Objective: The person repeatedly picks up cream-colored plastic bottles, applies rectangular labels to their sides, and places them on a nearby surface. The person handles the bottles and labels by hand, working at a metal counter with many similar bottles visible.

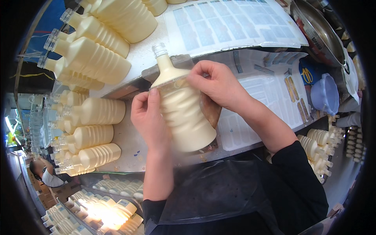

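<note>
A cream-coloured ribbed bottle (186, 121) with a clear threaded neck (159, 49) lies tilted in front of me, its neck pointing away. Across its shoulder runs a thin see-through label strip (172, 81) with fine print. My left hand (147, 111) pinches the strip's left end between thumb and finger, against the bottle's side. At the other end, my right hand (215, 84) is closed in a pinch on the strip by the right shoulder. A brown support (210, 109) shows partly from under the bottle, and a grey block (182, 61) sits behind its neck.
Cream bottles (96, 58) lie stacked at the left, and more fill crates (102, 211) below. Sheets of labels (231, 23) cover the far table; a backing sheet (243, 129) lies right. Beyond are a lilac bucket (325, 94) and metal pan (319, 31). Another person (51, 174) is far left.
</note>
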`<state>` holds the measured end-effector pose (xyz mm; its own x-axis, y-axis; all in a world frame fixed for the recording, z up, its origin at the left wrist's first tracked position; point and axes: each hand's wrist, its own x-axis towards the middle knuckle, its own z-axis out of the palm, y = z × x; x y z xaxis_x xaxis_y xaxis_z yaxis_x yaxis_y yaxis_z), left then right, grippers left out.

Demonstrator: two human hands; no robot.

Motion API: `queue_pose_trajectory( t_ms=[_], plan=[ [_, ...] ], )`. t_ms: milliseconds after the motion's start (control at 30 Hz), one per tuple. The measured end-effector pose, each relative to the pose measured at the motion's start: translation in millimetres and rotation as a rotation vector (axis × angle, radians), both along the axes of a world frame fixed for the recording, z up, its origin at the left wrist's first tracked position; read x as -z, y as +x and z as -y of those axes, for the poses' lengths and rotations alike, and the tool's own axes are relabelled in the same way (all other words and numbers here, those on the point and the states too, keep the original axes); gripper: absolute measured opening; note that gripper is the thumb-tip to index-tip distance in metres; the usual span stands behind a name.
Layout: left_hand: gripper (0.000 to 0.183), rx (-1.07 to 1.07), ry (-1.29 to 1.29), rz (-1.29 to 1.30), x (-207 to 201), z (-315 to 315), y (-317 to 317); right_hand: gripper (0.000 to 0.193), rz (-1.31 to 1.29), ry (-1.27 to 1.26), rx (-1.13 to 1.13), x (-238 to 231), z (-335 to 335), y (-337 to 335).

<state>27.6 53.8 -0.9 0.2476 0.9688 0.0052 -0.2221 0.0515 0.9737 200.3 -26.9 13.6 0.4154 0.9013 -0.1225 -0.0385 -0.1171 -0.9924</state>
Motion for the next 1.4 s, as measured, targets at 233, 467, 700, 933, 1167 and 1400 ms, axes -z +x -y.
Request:
queue_pose_trajectory(
  t_ms=[233, 467, 700, 933, 1167, 1400],
  plan=[
    [0.013, -0.007, 0.008, -0.035, -2.6, 1.2, 2.4, 0.019, 0.02, 0.019, 0.011, 7.4, -1.8, 0.3],
    [0.011, -0.012, 0.005, -0.013, 0.9, 1.0, 1.3, 0.018, 0.028, 0.027, 0.021, 8.8, -2.2, -0.5],
    [0.01, -0.026, 0.012, -0.01, 8.9, -0.7, -0.6, 0.019, 0.059, 0.029, 0.024, 3.9, -0.9, -2.8],
    [0.011, -0.02, 0.026, 0.012, 10.3, -0.8, -0.6, 0.019, 0.043, 0.008, 0.033, 1.5, -0.5, -4.7],
    [0.009, -0.017, 0.015, 0.001, 6.3, -0.1, -1.4, 0.021, -0.026, 0.117, 0.023, 26.0, -4.3, 9.4],
    [0.029, 0.028, 0.015, -0.021, -8.6, -5.7, -1.2, 0.032, 0.072, 0.017, 0.011, 17.7, -5.4, 0.8]
  ],
)
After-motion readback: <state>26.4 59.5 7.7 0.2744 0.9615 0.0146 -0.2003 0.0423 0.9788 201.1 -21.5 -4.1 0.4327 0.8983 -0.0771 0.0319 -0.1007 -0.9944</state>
